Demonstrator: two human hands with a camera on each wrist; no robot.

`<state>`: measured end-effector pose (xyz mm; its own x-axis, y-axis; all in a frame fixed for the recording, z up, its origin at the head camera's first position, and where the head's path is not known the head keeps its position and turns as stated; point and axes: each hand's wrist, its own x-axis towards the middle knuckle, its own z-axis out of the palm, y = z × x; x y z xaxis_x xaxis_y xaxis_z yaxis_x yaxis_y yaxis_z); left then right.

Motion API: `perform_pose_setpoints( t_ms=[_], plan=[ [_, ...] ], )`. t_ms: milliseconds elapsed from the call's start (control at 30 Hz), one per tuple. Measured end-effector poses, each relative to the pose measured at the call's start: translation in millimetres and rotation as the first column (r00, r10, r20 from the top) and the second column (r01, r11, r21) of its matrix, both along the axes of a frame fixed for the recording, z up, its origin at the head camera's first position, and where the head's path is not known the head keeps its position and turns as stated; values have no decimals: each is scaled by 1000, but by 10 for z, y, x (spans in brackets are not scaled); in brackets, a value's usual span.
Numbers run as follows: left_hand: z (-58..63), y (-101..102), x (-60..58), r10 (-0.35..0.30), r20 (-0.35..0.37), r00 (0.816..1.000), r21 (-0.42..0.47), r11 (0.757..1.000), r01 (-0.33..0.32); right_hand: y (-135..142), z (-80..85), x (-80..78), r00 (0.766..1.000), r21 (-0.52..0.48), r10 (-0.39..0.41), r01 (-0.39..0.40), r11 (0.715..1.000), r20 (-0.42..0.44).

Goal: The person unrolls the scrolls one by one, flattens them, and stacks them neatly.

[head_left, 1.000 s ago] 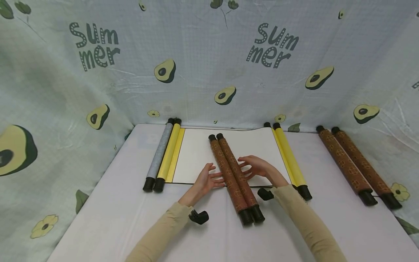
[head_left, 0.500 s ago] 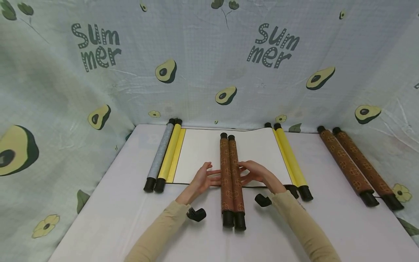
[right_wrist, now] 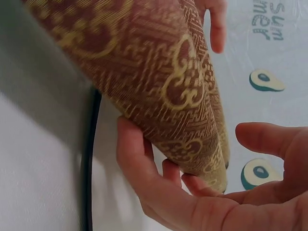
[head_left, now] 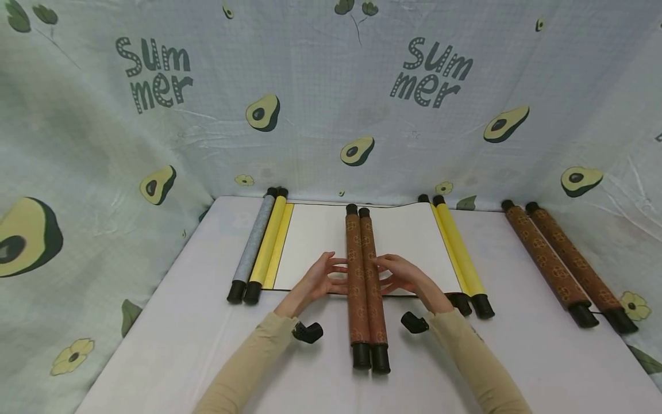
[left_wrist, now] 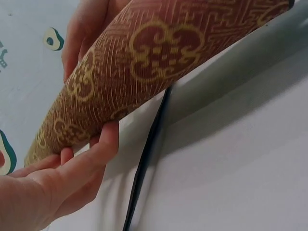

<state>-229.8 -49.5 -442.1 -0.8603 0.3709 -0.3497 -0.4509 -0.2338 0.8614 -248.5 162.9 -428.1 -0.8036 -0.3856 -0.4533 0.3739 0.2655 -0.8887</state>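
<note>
A closed brown scroll, patterned in gold with black roller ends, is held above the table, its two rolls side by side. My left hand supports it from the left with fingertips on its underside; in the left wrist view the fingers press up from below. From the right, my right hand carries it on fingers tucked beneath, and in the right wrist view the thumb stands away from the roll. Under it lies a partly unrolled yellow-edged scroll with a white sheet.
Two yellow rolls flank the sheet on the right, one partly behind the other. At left, a grey roll lies against a yellow roll. Another brown scroll lies at far right. A printed avocado cloth hangs behind the table.
The brown scroll has swung from a slant to nearly straight front to back, its near end moving left. Both hands stay at its sides.
</note>
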Motion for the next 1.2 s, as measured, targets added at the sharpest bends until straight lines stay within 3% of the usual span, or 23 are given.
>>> perform_pose_setpoints(
  t_ms=[200,333,733,967,1200],
  plan=[
    [71,-8,-27,-79,-60,995,-31,997,77,-4,42,41,1000,-3,-10,10,1000,1],
    [120,9,-52,-100,-75,992,-66,993,95,-3,70,63,999,-22,-32,32,999,5],
    [192,48,-146,-74,-92,993,-146,987,60,5,158,89,993,-54,-79,74,996,-84],
    [229,68,-184,-56,-77,995,-162,986,43,-68,164,80,977,36,-115,123,992,-181],
    [208,75,-149,-86,-151,985,-231,972,50,-153,221,128,963,85,-129,152,985,-235]
  ],
)
